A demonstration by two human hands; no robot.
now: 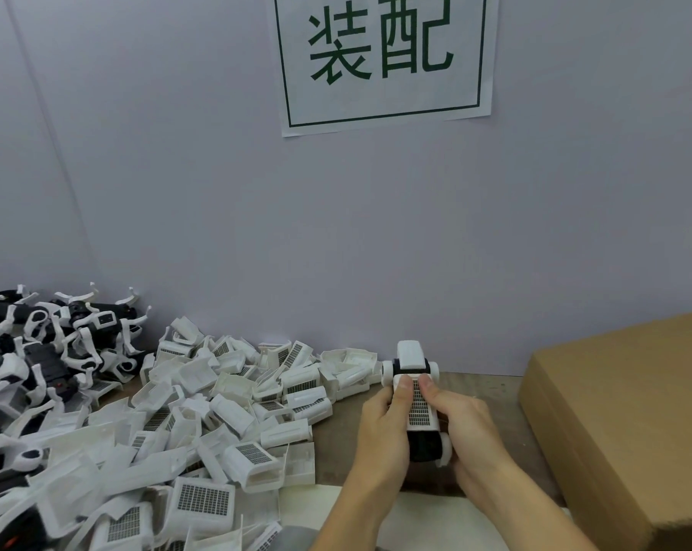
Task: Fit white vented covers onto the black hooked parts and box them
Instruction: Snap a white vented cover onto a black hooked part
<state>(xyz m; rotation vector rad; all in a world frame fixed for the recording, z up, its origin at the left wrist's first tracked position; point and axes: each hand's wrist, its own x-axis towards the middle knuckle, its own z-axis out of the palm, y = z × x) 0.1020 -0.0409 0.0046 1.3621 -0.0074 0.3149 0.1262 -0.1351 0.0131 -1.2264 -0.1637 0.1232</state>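
Both my hands hold one black hooked part (423,443) over the table, with a white vented cover (419,403) lying on top of it. My left hand (380,431) grips its left side, thumb pressing on the cover's upper end. My right hand (463,427) grips the right side, thumb beside the left one on the cover. White ends of the part (410,357) stick out beyond my thumbs. A heap of loose white vented covers (201,427) spreads to the left. Further left lies a pile of black hooked parts (46,351) with white hooks.
A brown cardboard box (630,415) stands at the right, close to my right hand. A grey wall with a printed paper sign (384,57) rises directly behind the table. A strip of wooden table (336,443) shows between the heap and my hands.
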